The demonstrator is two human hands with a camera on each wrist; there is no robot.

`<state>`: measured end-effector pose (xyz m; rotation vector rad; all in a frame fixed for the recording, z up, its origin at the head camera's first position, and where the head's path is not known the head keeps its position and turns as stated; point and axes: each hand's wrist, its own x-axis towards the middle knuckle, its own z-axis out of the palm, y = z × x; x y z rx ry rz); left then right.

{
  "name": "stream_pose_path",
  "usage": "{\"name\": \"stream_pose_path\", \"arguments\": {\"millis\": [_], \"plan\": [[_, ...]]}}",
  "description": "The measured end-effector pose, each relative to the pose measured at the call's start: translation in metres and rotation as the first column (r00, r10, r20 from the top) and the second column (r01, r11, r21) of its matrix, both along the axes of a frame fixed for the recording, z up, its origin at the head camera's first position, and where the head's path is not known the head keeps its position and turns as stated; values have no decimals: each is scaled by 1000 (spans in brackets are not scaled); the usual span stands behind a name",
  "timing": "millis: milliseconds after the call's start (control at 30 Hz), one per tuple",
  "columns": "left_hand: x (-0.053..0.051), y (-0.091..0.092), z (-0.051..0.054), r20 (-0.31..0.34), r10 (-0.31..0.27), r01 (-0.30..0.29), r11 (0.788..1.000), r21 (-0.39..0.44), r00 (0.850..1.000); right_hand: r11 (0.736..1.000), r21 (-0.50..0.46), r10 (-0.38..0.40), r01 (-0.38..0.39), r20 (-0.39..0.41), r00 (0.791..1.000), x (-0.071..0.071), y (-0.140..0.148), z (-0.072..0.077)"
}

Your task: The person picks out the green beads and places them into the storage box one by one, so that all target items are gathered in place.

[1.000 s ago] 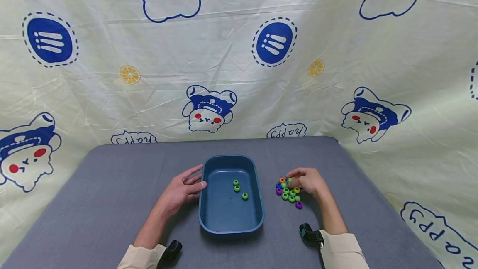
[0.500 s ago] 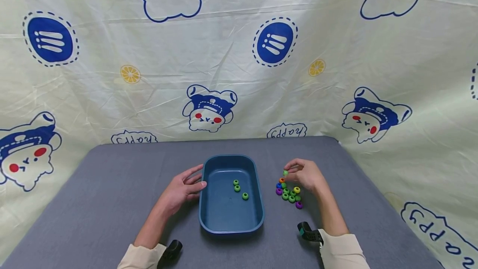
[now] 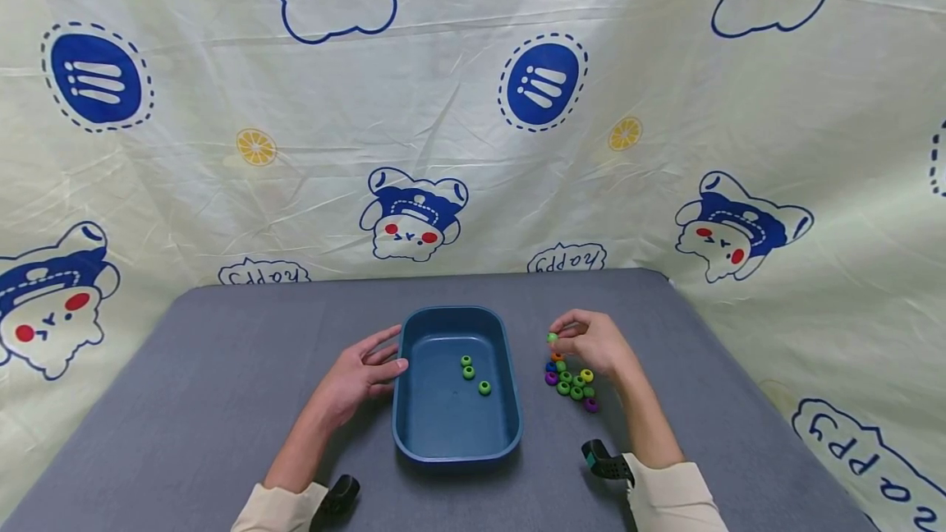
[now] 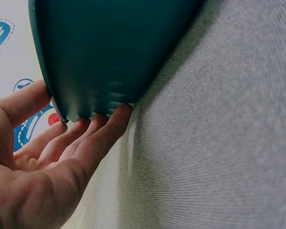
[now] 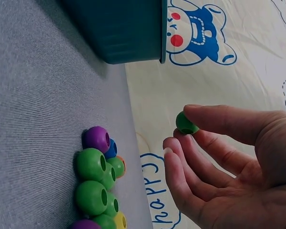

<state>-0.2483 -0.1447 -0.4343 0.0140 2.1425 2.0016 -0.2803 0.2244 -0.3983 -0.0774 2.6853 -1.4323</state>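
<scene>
A blue rectangular plastic tray [image 3: 457, 442] sits on the table with several green beads [image 3: 469, 373] inside. At its left side my left hand [image 3: 360, 380] holds the wall. The thumb goes over the rim, and the fingertips [image 4: 120, 114] touch the outer face. My right hand [image 3: 597, 345] pinches a green bead [image 5: 186, 124] between thumb and fingers, raised above the table. Below that hand lies a cluster of loose round beads, with green beads [image 5: 91, 197], a purple bead [image 5: 96, 138], a blue bead [image 5: 111, 150], an orange bead [image 3: 557, 357] and a yellow bead [image 3: 587, 375].
A grey cloth-covered table [image 3: 281, 368] carries the tray and the beads. Behind and beside it hangs a pale printed curtain [image 3: 473, 121]. Black wrist devices are on both arms, the right one [image 3: 606, 460] close above the table.
My right hand has lifted a green bead off the cluster's far side and moved it up and left towards the tray. The left hand and tray have stayed in place.
</scene>
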Motion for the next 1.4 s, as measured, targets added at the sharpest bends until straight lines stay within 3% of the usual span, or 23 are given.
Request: {"name": "stream_pose_path", "arguments": {"millis": [667, 933, 1400], "plan": [[1, 0, 1, 6, 3, -3, 1000, -2, 1000, 998, -69, 6, -5, 15, 1000, 1, -9, 1], [1, 0, 0, 8, 2, -2, 1000, -1, 1000, 998, -60, 31, -33, -32, 999, 5, -21, 9], [1, -1, 0, 7, -5, 5, 1000, 7, 1000, 993, -82, 72, -83, -127, 989, 11, -47, 8]]}}
